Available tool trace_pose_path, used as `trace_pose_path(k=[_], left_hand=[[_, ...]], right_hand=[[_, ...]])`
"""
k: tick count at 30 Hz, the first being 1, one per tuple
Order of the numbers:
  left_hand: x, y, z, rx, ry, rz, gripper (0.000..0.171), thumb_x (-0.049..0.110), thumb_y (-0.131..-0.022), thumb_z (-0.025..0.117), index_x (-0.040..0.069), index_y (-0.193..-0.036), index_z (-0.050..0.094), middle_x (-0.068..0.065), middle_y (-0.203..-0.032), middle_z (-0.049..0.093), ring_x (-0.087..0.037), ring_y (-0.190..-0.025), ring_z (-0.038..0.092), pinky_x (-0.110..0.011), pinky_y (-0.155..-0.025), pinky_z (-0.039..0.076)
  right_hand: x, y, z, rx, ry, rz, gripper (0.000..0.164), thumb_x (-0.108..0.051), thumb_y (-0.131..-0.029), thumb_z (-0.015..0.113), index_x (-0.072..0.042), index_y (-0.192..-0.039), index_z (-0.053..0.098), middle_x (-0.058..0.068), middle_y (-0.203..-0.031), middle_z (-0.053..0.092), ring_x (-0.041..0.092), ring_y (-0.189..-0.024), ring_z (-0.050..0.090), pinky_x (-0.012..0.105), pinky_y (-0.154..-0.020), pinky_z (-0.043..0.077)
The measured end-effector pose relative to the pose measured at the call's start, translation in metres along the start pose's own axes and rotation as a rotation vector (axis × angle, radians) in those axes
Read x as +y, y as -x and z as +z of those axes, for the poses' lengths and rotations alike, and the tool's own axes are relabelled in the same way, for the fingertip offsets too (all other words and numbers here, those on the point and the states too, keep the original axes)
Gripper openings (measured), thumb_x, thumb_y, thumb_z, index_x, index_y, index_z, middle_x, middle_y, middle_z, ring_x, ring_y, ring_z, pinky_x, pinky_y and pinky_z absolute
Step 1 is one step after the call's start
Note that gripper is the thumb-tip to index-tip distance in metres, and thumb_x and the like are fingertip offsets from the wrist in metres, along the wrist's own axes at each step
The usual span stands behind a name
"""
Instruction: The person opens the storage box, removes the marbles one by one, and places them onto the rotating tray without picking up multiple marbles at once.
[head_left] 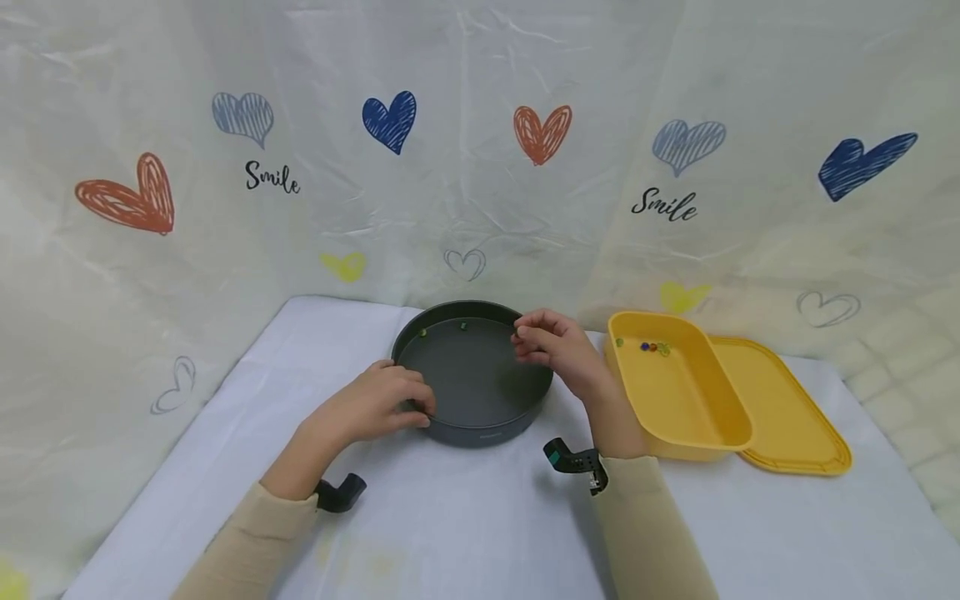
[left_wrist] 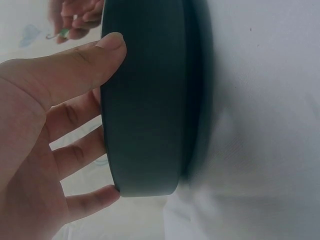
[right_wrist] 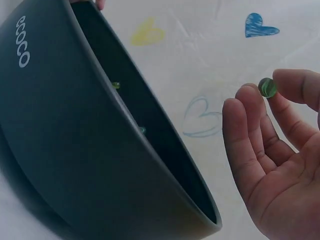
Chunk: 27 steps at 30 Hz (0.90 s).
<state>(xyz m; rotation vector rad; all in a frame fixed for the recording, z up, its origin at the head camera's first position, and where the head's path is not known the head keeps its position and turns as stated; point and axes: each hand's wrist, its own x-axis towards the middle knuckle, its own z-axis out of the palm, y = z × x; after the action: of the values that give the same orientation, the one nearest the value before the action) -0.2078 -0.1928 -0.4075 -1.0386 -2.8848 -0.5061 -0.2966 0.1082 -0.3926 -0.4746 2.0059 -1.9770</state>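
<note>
The right hand [head_left: 558,350] pinches a green marble [right_wrist: 267,87] between its thumb and a finger, the other fingers loosely bent; in the head view it is raised at the right side of a round dark basin [head_left: 480,375]. The right wrist view shows the marble clear of the basin, touching only the hand. The left hand [head_left: 386,400] grips the basin's near left rim, the thumb pressed along the outer wall and the other fingers on the far side of the rim.

The basin sits upright on the white-covered counter [head_left: 465,517], with pale lettering reading "ecoco" on its outer wall. Inside, near the far wall, lie a yellow-green marble [head_left: 423,332] and, to its right, a darker green marble [head_left: 463,326], apart from each other.

To the right of the basin stands an open yellow box [head_left: 697,400]. Toward its far end lie a few more marbles: a blue marble [head_left: 644,346] in a close row with reddish and yellowish ones, and a greenish marble [head_left: 619,342] off to their left; they are too small to count surely. A flat yellow lid [head_left: 795,417] lies to the right of the box, partly hidden by it.

Beige sleeves [head_left: 652,533] cover both forearms. Behind, a pale sheet [head_left: 450,208] carries printed hearts and the word "Smile" twice.
</note>
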Motion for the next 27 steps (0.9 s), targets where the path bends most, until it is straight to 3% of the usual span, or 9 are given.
trace_pose_path(k=[6,9,18,22,27], left_hand=[[0.002,0.001,-0.002,-0.001,0.0,-0.004,0.013,0.028,-0.083,0.082,0.032,-0.089,0.071,0.022,-0.088,0.06,-0.003,-0.09,0.061,-0.062,-0.108,0.034],[0.002,0.001,-0.002,0.0,-0.005,-0.002,0.013,0.028,-0.083,0.082,0.032,-0.089,0.071,0.023,-0.087,0.06,-0.003,-0.089,0.061,-0.061,-0.107,0.034],[0.0,0.0,-0.001,0.004,-0.013,0.003,0.014,0.029,-0.082,0.082,0.033,-0.088,0.07,0.023,-0.086,0.06,-0.005,-0.087,0.061,-0.059,-0.105,0.036],[0.001,0.0,-0.001,0.002,-0.008,0.009,0.013,0.029,-0.083,0.082,0.032,-0.088,0.07,0.023,-0.087,0.06,-0.005,-0.088,0.061,-0.06,-0.105,0.036],[0.002,-0.001,-0.001,-0.002,-0.003,0.009,0.013,0.029,-0.083,0.082,0.032,-0.088,0.07,0.023,-0.087,0.061,-0.005,-0.088,0.061,-0.06,-0.105,0.036]], right_hand=[[0.003,0.0,0.006,-0.036,0.049,0.004,0.032,-0.014,-0.1,0.062,0.01,-0.119,0.055,0.005,-0.099,0.067,0.029,-0.092,0.067,0.03,-0.082,0.058],[0.007,-0.001,0.012,-0.065,0.088,-0.006,0.03,-0.013,-0.099,0.063,0.009,-0.118,0.057,0.005,-0.098,0.067,0.033,-0.094,0.065,0.032,-0.082,0.058],[0.014,-0.002,0.028,-0.125,0.217,-0.035,0.026,-0.012,-0.096,0.066,0.007,-0.114,0.062,0.007,-0.094,0.066,0.026,-0.085,0.065,0.035,-0.079,0.058],[0.02,-0.002,0.032,-0.147,0.331,-0.06,0.021,-0.012,-0.095,0.066,0.004,-0.11,0.065,0.008,-0.091,0.065,0.025,-0.081,0.064,0.034,-0.075,0.057],[0.026,-0.002,0.034,-0.173,0.503,-0.08,0.007,-0.013,-0.094,0.066,-0.011,-0.1,0.069,0.004,-0.087,0.065,0.019,-0.075,0.062,0.03,-0.068,0.055]])
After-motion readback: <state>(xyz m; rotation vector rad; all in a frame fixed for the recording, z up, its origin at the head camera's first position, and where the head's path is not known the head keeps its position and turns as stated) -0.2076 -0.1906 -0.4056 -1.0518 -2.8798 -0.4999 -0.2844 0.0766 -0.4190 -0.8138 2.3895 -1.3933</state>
